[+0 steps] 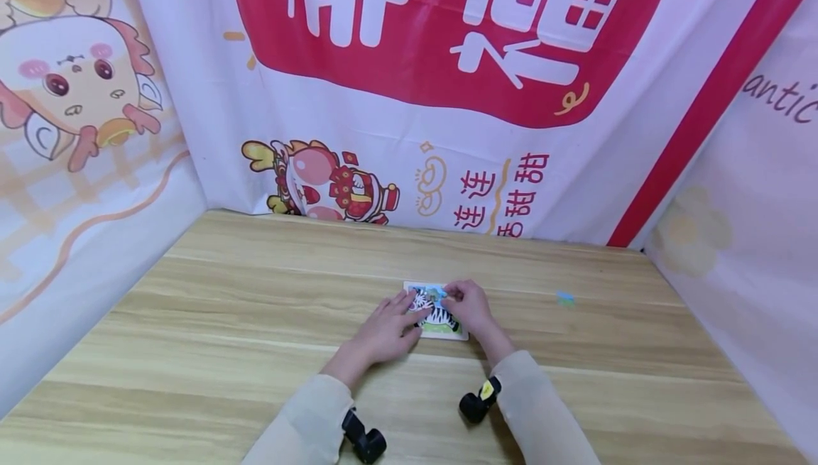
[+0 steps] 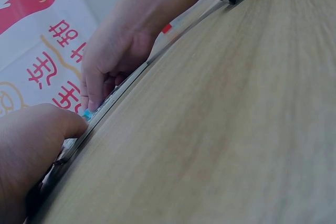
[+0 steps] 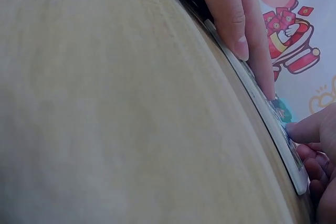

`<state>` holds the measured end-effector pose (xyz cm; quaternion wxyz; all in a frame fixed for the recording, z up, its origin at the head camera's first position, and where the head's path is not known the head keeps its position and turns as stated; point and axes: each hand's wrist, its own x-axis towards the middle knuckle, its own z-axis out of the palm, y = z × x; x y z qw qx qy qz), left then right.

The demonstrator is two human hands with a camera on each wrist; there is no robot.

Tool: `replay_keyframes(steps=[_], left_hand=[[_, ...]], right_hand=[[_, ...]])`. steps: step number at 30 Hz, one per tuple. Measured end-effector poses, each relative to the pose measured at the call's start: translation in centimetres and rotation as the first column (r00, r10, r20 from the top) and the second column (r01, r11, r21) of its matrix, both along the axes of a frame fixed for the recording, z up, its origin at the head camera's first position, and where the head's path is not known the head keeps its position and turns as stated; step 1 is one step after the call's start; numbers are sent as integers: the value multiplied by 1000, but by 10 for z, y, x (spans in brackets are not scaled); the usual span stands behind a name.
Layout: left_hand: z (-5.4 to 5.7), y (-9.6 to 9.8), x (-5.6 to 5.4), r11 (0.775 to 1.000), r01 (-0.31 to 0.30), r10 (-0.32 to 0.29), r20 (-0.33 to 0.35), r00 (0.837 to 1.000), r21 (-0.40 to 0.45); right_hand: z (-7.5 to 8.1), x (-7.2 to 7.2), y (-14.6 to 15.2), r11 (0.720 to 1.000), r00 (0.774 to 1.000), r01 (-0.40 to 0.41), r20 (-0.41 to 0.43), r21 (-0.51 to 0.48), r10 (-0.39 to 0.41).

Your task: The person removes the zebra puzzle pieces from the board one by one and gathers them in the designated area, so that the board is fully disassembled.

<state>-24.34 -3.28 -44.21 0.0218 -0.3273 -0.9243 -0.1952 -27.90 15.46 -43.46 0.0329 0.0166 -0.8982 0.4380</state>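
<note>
A small flat zebra puzzle (image 1: 438, 335) with a pale rim lies on the table, its picture showing black stripes and a green strip along the bottom. Spread fingers of my left hand (image 1: 388, 331) rest on its left part and cover some of the zebra. At the upper right of the board, my right hand (image 1: 471, 307) pinches a small light-blue puzzle piece (image 2: 87, 114) between thumb and fingers, down at the board's surface. In the right wrist view, a teal patch (image 3: 283, 110) shows between both hands, over the puzzle's edge.
A loose blue-and-green piece (image 1: 565, 298) lies on the wooden table (image 1: 255, 309) to the right of the board. Printed cloth (image 1: 409, 152) hangs behind the table and along both sides. A black wrist camera (image 1: 481, 400) sits on each sleeve.
</note>
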Motion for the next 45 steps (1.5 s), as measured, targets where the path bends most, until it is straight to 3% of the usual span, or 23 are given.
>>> replay_keyframes(steps=[10, 16, 20, 30, 45], left_hand=[[1, 0, 0, 1000, -3, 3, -9, 1000, 10], [1, -1, 0, 1000, -5, 5, -6, 1000, 6], [0, -1, 0, 1000, 2, -2, -5, 1000, 15], [-2, 0, 0, 1000, -1, 1, -20, 1000, 0], [-3, 0, -1, 1000, -2, 2, -19, 1000, 2]], right_hand=[[5, 0, -3, 997, 999, 43, 21, -58, -42], [5, -1, -5, 997, 999, 52, -8, -61, -53], [4, 0, -4, 998, 999, 23, -26, -62, -24], [5, 0, 0, 997, 998, -61, 26, -41, 62], [1, -3, 1, 998, 998, -57, -22, -2, 57]])
